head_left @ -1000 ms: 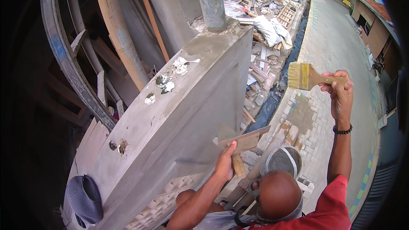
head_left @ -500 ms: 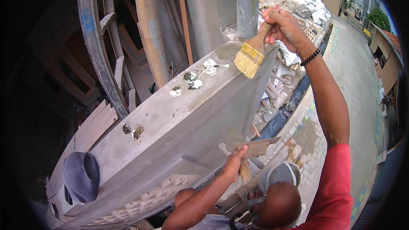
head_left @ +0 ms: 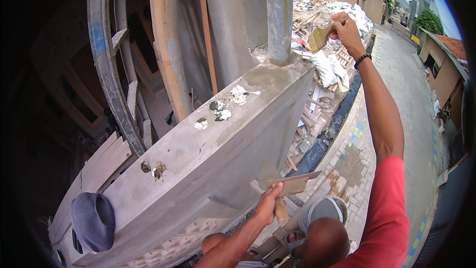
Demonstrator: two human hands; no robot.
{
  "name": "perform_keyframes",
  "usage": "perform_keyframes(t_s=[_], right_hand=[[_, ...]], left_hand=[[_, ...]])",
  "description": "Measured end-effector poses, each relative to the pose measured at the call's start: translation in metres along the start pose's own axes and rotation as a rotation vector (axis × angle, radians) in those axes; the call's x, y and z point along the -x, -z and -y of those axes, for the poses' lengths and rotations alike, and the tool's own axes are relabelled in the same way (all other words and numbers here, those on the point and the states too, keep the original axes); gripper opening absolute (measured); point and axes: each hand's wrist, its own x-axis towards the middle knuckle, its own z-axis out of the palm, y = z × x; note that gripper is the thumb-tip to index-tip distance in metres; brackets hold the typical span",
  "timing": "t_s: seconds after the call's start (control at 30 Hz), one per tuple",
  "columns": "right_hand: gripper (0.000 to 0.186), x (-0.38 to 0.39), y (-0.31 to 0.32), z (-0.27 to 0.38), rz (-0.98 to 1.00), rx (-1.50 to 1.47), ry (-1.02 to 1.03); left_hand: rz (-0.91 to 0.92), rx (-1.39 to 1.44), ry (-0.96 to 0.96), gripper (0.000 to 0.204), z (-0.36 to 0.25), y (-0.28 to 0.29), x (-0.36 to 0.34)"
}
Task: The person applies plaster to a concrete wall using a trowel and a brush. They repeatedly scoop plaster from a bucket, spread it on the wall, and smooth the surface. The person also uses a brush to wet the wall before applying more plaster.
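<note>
Held out over the rubble beyond the wall's far end is a paintbrush (head_left: 320, 37), its yellowish bristles pointing down and left. My right hand (head_left: 344, 29) pinches its handle. Lower down, beside the wall's side face, my left hand (head_left: 268, 202) is closed round the wooden handle of a trowel (head_left: 293, 184) with a flat, broad metal blade. The grey plastered wall (head_left: 183, 154) has a smooth top with white and dark patches (head_left: 220, 110) and two rough holes. A bucket (head_left: 325, 210) stands just beyond my bent knee (head_left: 327, 242), partly hidden by it.
A grey knitted cap (head_left: 92, 222) sits at the wall's near left end. Behind the wall stand a ladder (head_left: 101, 44), a bamboo pole (head_left: 168, 44) and a metal post (head_left: 279, 17). A ditch (head_left: 315, 151) runs alongside the rubble and the paved road (head_left: 419, 109).
My right hand has carried the brush up and away from the wall top, and the bristles have turned. The trowel stays in my left hand. The view has shifted slightly.
</note>
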Motion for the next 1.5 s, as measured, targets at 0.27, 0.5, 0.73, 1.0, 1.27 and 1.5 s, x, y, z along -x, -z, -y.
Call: perform_keyframes(t_s=[0.27,0.5,0.73,1.0,1.27,1.5], right_hand=[[0.024,0.031,-0.033,-0.019,0.179,-0.553,-0.562],[0.018,0.019,-0.044,-0.025,-0.338,-0.475,-0.382],[0.017,0.023,-0.066,-0.061,-0.550,-0.104,-0.204],[0.020,0.031,-0.064,-0.053,-0.454,-0.229,-0.218],[0.025,0.034,-0.075,-0.035,-0.271,-0.537,-0.316],[0.020,0.025,-0.085,-0.021,-0.304,-0.665,-0.377]], left_hand=[[-0.002,-0.033,0.017,0.049,-0.002,-0.003,-0.005],[-0.048,0.008,-0.024,0.050,-0.007,0.001,0.004],[-0.030,-0.045,-0.016,0.053,-0.007,-0.004,-0.002],[0.011,-0.069,-0.016,0.058,0.000,-0.004,-0.005],[0.018,-0.086,-0.008,0.058,0.000,-0.008,-0.004],[-0.028,-0.103,0.009,0.057,-0.009,-0.006,0.002]])
